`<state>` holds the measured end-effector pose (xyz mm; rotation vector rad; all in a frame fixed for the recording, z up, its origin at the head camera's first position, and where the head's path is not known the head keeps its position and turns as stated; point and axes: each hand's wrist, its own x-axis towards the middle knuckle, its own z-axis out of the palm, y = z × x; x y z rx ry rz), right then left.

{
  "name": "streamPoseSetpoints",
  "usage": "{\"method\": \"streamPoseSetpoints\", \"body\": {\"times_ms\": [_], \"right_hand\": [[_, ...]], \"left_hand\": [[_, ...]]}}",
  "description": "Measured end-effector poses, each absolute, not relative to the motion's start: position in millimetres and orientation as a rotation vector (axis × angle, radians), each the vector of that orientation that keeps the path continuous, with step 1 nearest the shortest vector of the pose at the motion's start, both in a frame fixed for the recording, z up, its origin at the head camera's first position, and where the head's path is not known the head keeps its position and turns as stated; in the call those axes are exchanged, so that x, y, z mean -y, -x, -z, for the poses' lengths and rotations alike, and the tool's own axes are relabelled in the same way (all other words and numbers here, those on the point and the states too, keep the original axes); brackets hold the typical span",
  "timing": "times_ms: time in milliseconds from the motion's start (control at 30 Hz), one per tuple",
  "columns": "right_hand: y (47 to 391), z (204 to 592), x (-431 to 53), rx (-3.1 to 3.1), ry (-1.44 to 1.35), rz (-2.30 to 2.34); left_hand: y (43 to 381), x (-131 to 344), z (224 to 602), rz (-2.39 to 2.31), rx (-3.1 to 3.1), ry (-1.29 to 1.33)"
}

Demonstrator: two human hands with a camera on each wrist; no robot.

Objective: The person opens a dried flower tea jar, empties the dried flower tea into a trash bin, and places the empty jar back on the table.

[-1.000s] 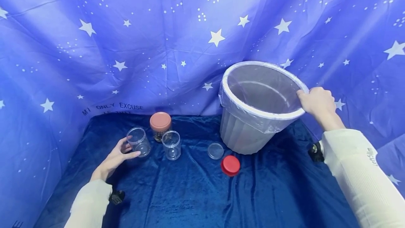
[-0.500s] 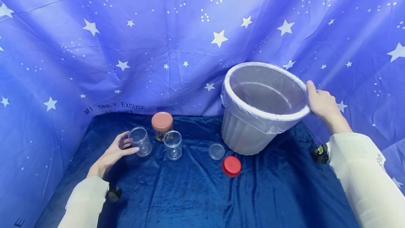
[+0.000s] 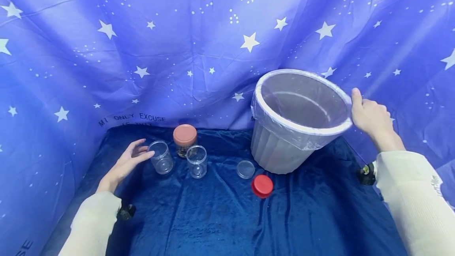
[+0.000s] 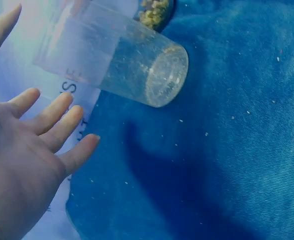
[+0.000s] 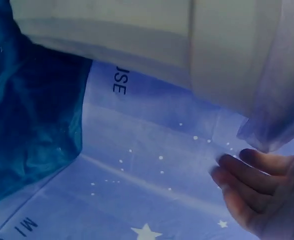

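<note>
My left hand (image 3: 125,164) is beside a clear plastic jar (image 3: 162,159), its fingers spread and relaxed. In the left wrist view, a gap shows between those fingers (image 4: 62,125) and the jar's wall. A second clear jar (image 3: 197,162) stands just to the right, also without a lid. At the right rim of a grey trash bin (image 3: 273,147), my right hand (image 3: 372,119) has its thumb raised. The right wrist view shows its loosely bent fingers (image 5: 242,192) just off the plastic liner (image 5: 282,115), gripping nothing.
Behind the clear jars stands a jar with a pink lid (image 3: 185,135) and small contents. A clear round lid (image 3: 245,169) and a red lid (image 3: 262,186) lie before the bin. Dark blue cloth (image 3: 213,220) covers the table; a starry curtain (image 3: 199,50) hangs behind.
My right hand has let go of the bin's rim and drawn slightly right. My left hand has come away from the clear jar, its fingers spreading. The head view has shifted a little.
</note>
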<state>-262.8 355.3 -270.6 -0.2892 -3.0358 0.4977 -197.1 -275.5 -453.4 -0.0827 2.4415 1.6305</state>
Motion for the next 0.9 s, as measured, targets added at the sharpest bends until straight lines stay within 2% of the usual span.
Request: {"method": "streamPoseSetpoints", "body": {"times_ms": [367, 900], "right_hand": [[265.1, 260.4, -337.1, 2.827, 0.166, -0.416], [252.2, 252.3, -261.6, 2.751, -0.165, -0.471]], "left_hand": [[206.2, 266.7, 436.4, -1.514, -2.712, 0.017], [218.5, 258.7, 410.6, -1.186, -2.788, -0.069]]}}
